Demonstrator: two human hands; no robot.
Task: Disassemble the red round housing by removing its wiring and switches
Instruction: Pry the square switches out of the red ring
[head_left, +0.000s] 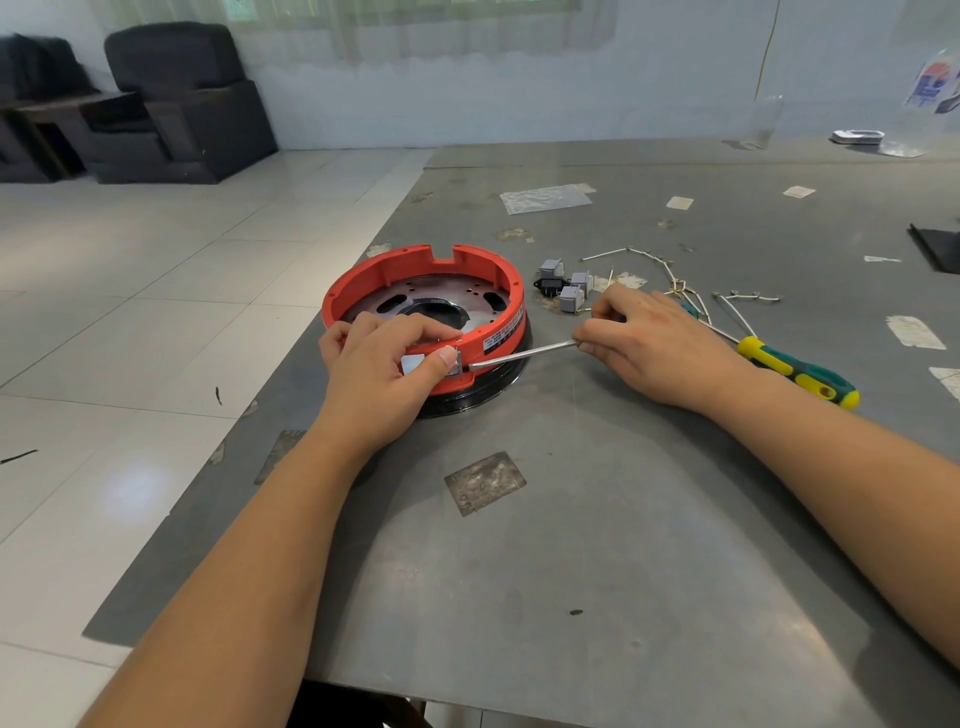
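Red housing (426, 291): stiff plastic, slides easily; your left hand (384, 364) clamps its near rim, right hand (649, 343) pinches screwdriver shaft (524, 354).

I see the red round housing (410, 270) as matt moulded plastic, with a dull bare-metal plate (457, 293) inside it and a glossy black base (493, 382) beneath. The screwdriver (795, 370) has a shiny steel shaft and a smooth yellow-and-green plastic handle. The table (597, 545) looks like brushed grey metal, scuffed and stained. The switches (571, 299) look like grey plastic.
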